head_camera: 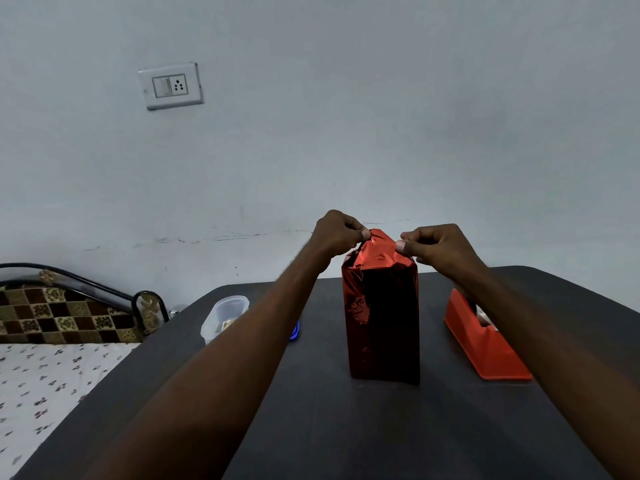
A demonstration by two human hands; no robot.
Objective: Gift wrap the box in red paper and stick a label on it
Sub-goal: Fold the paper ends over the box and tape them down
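Tall box wrapped in shiny red foil paper (382,317) is stood upright at centre of dark table (346,427). Top flap is pinched by left hand (337,233) at 10 o'clock & right hand (438,245) at 2 o'clock, both grips clamped on the foil.

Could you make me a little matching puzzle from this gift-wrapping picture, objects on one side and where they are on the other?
Things:
1. wrapped box
2. tape dispenser
3. plastic container
4. wall switch

Places:
A. on the wall, upper left
B. upright at the table's middle, its top paper pinched by the left hand and right hand
C. on the table, right of the box
D. near the table's left edge

Pairs: 1-B, 2-C, 3-D, 4-A
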